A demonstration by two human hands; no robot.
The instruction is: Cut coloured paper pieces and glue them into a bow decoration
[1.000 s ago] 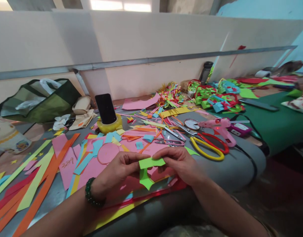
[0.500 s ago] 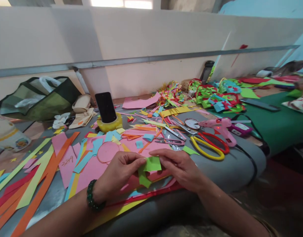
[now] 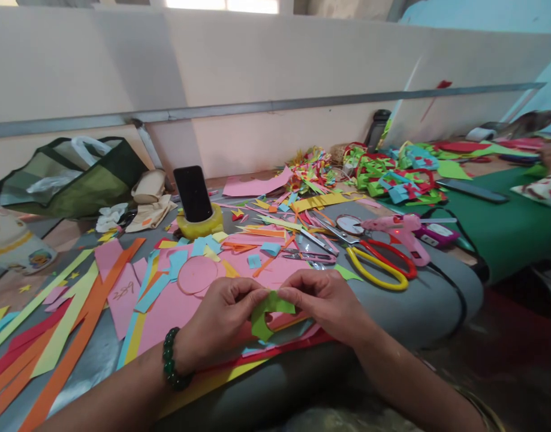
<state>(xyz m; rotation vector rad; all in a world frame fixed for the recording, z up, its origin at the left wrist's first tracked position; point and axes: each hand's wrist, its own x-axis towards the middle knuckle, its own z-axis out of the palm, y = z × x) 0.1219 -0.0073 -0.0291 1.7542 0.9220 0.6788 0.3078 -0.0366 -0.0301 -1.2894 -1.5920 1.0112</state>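
Note:
Between my two hands is a small piece of bright green paper [image 3: 262, 319], bent, with one part hanging down on the left. My left hand [image 3: 228, 309], with a dark green bead bracelet [image 3: 171, 360] at the wrist, pinches its upper left edge. The thumb and fingers of my right hand [image 3: 324, 303] pinch the top edge close beside. Both thumbs nearly meet on the paper. Under the hands lie pink paper sheets [image 3: 167, 327] on the grey table cover. Scissors [image 3: 376, 267] with one yellow and one red handle lie beyond my right hand.
A pink glue gun [image 3: 403, 231] lies right of the scissors. Small thread snips [image 3: 311, 257] rest nearer the middle. A phone [image 3: 193, 195] stands in a yellow tape roll [image 3: 201, 223]. Orange strips [image 3: 84, 324] spread at left. Woven paper pieces [image 3: 405, 180] are heaped at the back right.
My right fingers have shifted from resting over the green paper to pinching its top edge with the thumb. The paper's upper flap is now bent or tilted, showing less of its face.

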